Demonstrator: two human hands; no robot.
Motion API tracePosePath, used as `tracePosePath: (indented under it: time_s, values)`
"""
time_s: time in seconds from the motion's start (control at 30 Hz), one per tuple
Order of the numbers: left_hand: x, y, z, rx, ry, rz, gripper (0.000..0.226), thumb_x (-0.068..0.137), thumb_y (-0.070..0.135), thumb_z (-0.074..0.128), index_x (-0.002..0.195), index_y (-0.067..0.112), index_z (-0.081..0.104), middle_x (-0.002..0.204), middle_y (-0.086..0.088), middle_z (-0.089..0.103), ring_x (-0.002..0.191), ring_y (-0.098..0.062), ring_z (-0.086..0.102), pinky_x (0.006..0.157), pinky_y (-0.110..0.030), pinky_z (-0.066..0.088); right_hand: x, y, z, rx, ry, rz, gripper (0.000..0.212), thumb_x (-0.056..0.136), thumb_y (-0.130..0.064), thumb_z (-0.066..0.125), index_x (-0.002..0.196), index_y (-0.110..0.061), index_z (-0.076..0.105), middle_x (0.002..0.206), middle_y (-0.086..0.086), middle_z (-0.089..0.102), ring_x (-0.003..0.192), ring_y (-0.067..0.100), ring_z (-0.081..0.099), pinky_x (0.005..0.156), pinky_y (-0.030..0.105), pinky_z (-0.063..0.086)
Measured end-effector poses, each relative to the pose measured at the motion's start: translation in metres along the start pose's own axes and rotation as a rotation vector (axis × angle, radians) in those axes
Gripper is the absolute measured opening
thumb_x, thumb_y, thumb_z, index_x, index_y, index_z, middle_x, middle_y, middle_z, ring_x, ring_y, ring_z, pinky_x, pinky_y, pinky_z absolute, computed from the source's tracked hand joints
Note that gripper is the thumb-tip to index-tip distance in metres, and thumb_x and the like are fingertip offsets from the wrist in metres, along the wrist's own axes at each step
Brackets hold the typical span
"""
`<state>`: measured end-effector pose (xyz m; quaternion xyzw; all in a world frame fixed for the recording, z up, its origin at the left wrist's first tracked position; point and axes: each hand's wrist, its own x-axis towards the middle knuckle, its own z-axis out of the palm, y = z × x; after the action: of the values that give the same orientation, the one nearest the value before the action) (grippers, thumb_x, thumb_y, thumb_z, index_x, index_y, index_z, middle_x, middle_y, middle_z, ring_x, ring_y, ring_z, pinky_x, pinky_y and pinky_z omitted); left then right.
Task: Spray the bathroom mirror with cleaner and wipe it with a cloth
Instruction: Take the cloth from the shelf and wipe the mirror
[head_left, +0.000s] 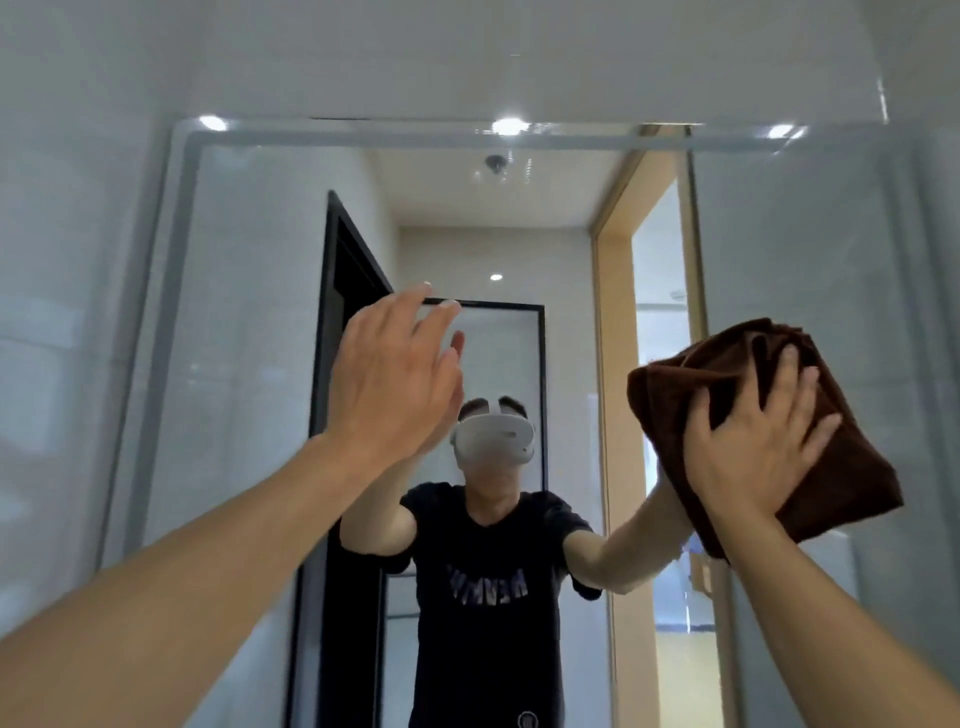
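Observation:
The large wall mirror (249, 291) fills the view, its frosted border running along the top and left. My right hand (753, 447) presses a folded dark brown cloth (852, 467) flat against the glass on the mirror's right side, fingers spread over it. My left hand (395, 374) is raised in front of the mirror's middle, empty, with its fingers extended toward the glass; whether it touches I cannot tell. No spray bottle is in view.
The mirror reflects a person in a dark T-shirt wearing a white headset (493, 436), a black-framed door (348, 291) and a wood-trimmed doorway (618, 364). Pale tiled wall (62, 312) lies left of the mirror, white wall above.

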<state>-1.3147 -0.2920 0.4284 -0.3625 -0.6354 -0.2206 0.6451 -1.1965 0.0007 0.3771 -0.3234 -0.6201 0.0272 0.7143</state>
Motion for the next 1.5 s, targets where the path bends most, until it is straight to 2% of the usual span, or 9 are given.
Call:
tracePosePath:
  time_s: [0.17,0.4,0.57,0.73,0.87,1.0,1.2,1.37,1.5]
  values:
    - [0.013,-0.078,-0.043,0.173,-0.051,-0.105,0.047,0.096,0.022,0.05,0.143,0.016,0.049,0.152,-0.013,0.042,0.138,-0.034,0.041,0.113,-0.048,0.032,-0.004,-0.112,0.01,0.019,-0.04,-0.23,0.064,0.093,-0.055,0.035,0.152,-0.029,0.039,0.166,0.006,0.021,0.154,0.03,0.014,0.122,0.06,0.009]
    - [-0.013,-0.163,-0.097,0.209,-0.014,-0.29,0.055,0.089,0.004,0.055,0.143,0.011,0.047,0.15,-0.021,0.04,0.131,-0.042,0.043,0.106,-0.054,0.039,-0.107,-0.314,0.033,0.128,-0.189,-0.916,0.066,0.094,-0.06,0.038,0.154,-0.033,0.034,0.166,0.003,0.021,0.155,0.028,0.008,0.122,0.058,0.004]
    - [-0.045,-0.183,-0.098,0.245,-0.08,-0.301,0.05,0.091,0.007,0.051,0.141,0.009,0.049,0.148,-0.02,0.042,0.131,-0.042,0.043,0.105,-0.055,0.04,-0.189,-0.359,0.052,0.249,-0.367,-1.18,0.068,0.095,-0.054,0.049,0.155,-0.028,0.032,0.167,0.003,0.019,0.156,0.025,0.002,0.122,0.05,0.02]
    - [-0.006,-0.145,-0.069,0.247,-0.087,-0.232,0.044,0.099,0.024,0.047,0.142,0.016,0.049,0.152,-0.014,0.042,0.137,-0.035,0.04,0.11,-0.052,0.035,-0.122,-0.337,0.052,0.295,-0.277,-0.994,0.071,0.094,-0.061,0.045,0.155,-0.027,0.034,0.167,0.004,0.016,0.156,0.021,0.004,0.114,0.044,0.036]
    - [0.068,-0.07,-0.033,0.153,0.008,-0.111,0.044,0.101,0.03,0.042,0.143,0.017,0.048,0.151,-0.015,0.043,0.138,-0.034,0.041,0.114,-0.049,0.031,-0.012,-0.27,0.034,0.217,-0.211,-0.715,0.07,0.095,-0.066,0.035,0.157,-0.036,0.021,0.169,0.002,0.007,0.156,0.02,-0.002,0.115,0.043,0.029]
    - [0.109,0.01,0.008,0.051,0.095,-0.022,0.045,0.097,0.022,0.045,0.141,0.017,0.048,0.15,-0.013,0.044,0.136,-0.031,0.042,0.113,-0.047,0.031,0.078,-0.157,0.017,0.073,-0.082,-0.464,0.069,0.094,-0.069,0.028,0.155,-0.036,0.028,0.168,0.004,0.015,0.155,0.024,0.007,0.125,0.049,0.005]
    - [0.1,0.041,0.051,0.009,0.12,-0.022,0.045,0.099,0.025,0.041,0.142,0.013,0.044,0.146,-0.005,0.048,0.135,-0.023,0.044,0.113,-0.041,0.032,0.151,-0.005,-0.003,-0.037,0.001,-0.117,0.074,0.092,-0.067,0.02,0.155,-0.03,0.029,0.167,0.007,0.016,0.155,0.027,0.01,0.124,0.055,0.007]
    - [0.085,-0.022,0.017,0.134,0.091,-0.103,0.039,0.091,0.016,0.049,0.129,0.005,0.051,0.129,-0.013,0.055,0.116,-0.032,0.052,0.098,-0.046,0.04,0.158,-0.012,-0.001,-0.036,0.013,-0.041,0.074,0.091,-0.059,0.022,0.157,-0.025,0.025,0.167,0.007,0.015,0.154,0.031,0.011,0.123,0.056,0.006]
    - [0.095,-0.082,-0.03,0.251,0.081,-0.248,0.024,0.09,0.011,0.051,0.112,0.001,0.051,0.114,-0.02,0.055,0.101,-0.04,0.052,0.086,-0.05,0.041,0.166,-0.094,0.006,-0.031,-0.05,-0.172,0.07,0.096,-0.059,0.024,0.158,-0.026,0.022,0.168,0.006,0.011,0.155,0.029,0.007,0.124,0.056,0.004]
